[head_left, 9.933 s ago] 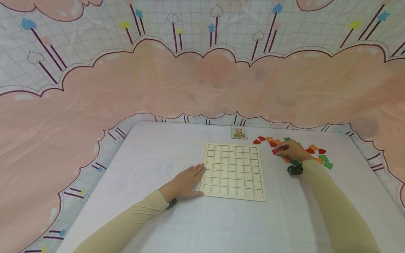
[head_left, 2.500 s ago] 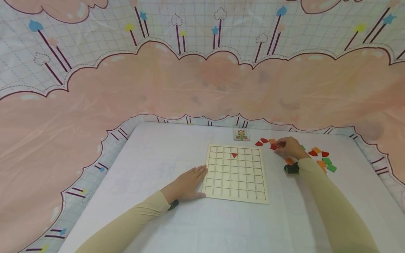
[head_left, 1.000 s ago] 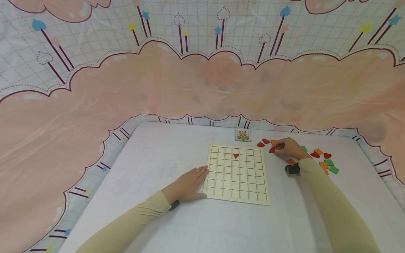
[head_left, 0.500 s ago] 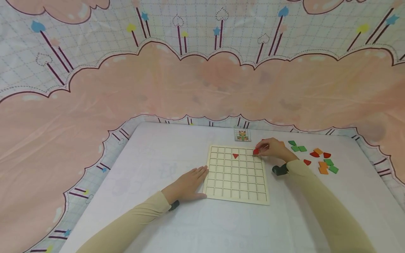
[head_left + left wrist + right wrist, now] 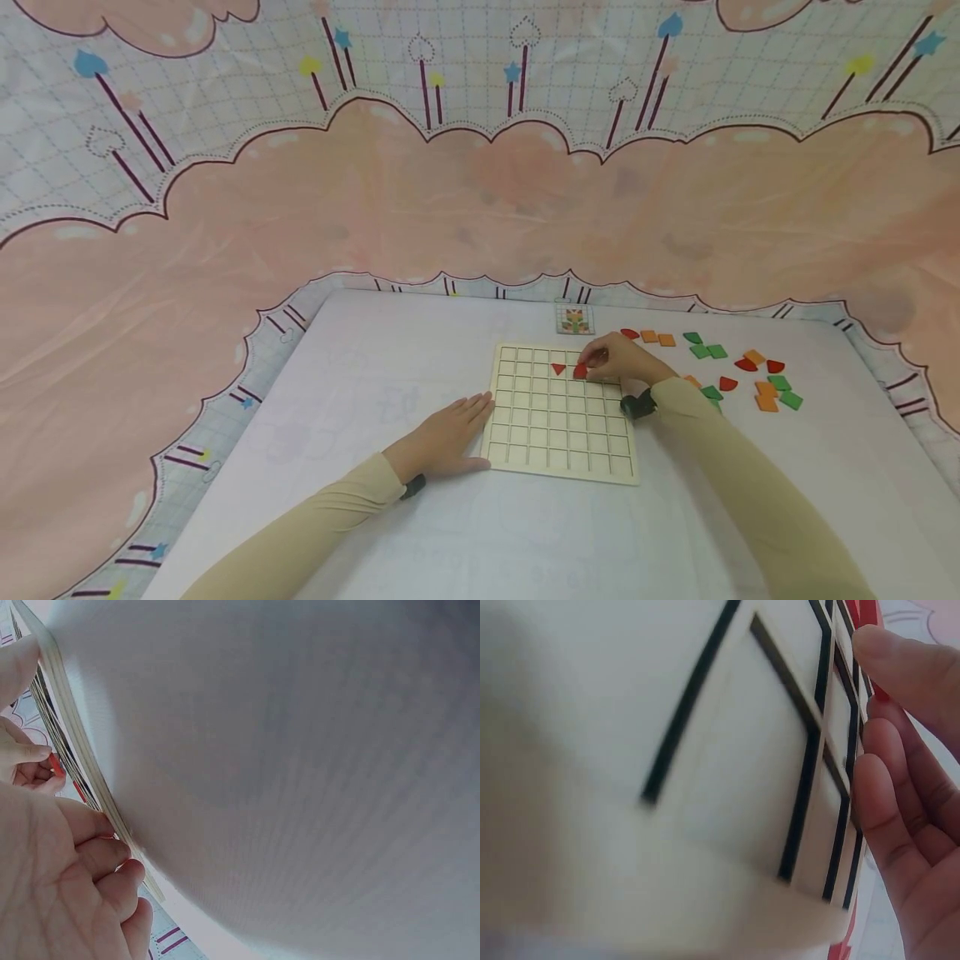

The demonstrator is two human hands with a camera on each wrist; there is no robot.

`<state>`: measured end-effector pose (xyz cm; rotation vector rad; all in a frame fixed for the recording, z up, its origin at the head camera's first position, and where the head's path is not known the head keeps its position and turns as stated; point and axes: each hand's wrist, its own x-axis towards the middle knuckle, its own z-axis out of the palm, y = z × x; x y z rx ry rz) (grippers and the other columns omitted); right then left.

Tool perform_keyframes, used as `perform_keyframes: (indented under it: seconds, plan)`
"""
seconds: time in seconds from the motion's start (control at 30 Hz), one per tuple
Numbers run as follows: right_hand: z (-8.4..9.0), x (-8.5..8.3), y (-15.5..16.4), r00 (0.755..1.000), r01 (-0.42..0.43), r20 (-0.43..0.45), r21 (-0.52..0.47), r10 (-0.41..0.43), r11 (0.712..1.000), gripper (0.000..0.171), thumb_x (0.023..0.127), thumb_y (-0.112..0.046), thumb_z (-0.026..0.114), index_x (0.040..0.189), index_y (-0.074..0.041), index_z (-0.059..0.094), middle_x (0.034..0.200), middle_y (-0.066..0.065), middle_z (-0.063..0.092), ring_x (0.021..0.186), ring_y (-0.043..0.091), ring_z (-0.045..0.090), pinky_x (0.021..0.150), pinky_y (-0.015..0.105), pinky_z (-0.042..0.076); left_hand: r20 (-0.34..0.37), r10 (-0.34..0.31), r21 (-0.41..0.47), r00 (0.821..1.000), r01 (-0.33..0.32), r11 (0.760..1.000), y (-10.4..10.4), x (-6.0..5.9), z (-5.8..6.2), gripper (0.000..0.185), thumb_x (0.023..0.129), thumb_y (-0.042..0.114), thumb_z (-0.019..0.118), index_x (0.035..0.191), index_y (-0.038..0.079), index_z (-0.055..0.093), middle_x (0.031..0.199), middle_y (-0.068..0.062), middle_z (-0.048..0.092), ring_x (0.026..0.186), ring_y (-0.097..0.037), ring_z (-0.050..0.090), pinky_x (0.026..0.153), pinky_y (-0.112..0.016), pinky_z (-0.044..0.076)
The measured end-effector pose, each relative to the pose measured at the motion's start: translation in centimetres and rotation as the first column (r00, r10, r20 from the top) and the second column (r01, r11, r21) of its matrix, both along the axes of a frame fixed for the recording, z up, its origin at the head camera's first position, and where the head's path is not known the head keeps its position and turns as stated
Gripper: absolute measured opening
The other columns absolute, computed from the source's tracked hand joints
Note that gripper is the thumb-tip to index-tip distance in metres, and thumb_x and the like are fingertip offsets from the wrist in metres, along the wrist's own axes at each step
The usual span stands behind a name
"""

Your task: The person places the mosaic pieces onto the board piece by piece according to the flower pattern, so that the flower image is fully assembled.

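A pale wooden board (image 5: 517,414) with square grid cells lies in the middle of the white table. The left hand (image 5: 442,437) rests at its left side, fingertips against the edge (image 5: 88,761) in the left wrist view. Over the upper right cells, the right hand (image 5: 621,358) pinches a red tile with a curved edge (image 5: 581,372) between thumb and fingers. That thumb (image 5: 877,649) and part of the grid show in the right wrist view. A red triangular tile (image 5: 558,368) sits in a cell just left of the held one.
Behind the board lies a small card (image 5: 574,318) with a coloured pattern on a grid. Loose orange tiles (image 5: 766,403), green tiles (image 5: 717,352) and red tiles (image 5: 728,383) are scattered to the right. A patterned cloth (image 5: 480,208) hangs behind the table.
The right hand has gone left from the loose tiles to the board with a red curved tile. Earlier, the red triangle came onto the board. The left hand has stayed put.
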<state>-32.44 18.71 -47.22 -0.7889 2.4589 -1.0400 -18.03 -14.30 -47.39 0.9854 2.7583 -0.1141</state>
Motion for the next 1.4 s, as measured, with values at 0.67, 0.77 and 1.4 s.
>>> perform_keyframes:
  seconds: [0.67,0.77,1.4]
  plan:
    - [0.1,-0.3,-1.3,0.999,0.039,-0.004,0.093,-0.039,0.995,0.017,0.075,-0.008,0.077,0.091,-0.005,0.072,0.082,0.003,0.066,0.074,0.012,0.055,0.068,0.025,0.048,-0.013,-0.014,0.005,1.000,0.014,1.000,-0.2,0.0,0.0,0.088,0.090,0.061,0.044,0.149,0.001,0.019,0.157,-0.013,0.018,0.146,-0.024,0.020,0.119,-0.036,0.022]
    - [0.0,-0.3,-1.3,0.999,0.049,-0.015,0.111,-0.047,0.993,0.016,0.075,-0.009,0.077,0.090,-0.006,0.072,0.081,0.003,0.066,0.074,0.012,0.055,0.068,0.024,0.048,-0.007,-0.010,0.008,1.000,0.010,1.000,-0.1,0.1,0.1,0.088,0.090,0.061,0.044,0.149,0.001,0.019,0.157,-0.013,0.018,0.146,-0.024,0.019,0.120,-0.036,0.021]
    - [0.6,-0.2,-2.6,1.000,0.000,-0.027,0.052,0.002,0.999,0.021,0.078,-0.011,0.076,0.097,-0.004,0.072,0.097,0.011,0.071,0.085,0.013,0.064,0.078,0.029,0.055,-0.010,-0.007,0.008,1.000,0.007,1.000,-0.3,0.1,0.1,0.088,0.090,0.061,0.045,0.149,0.001,0.020,0.157,-0.013,0.019,0.145,-0.024,0.020,0.119,-0.036,0.022]
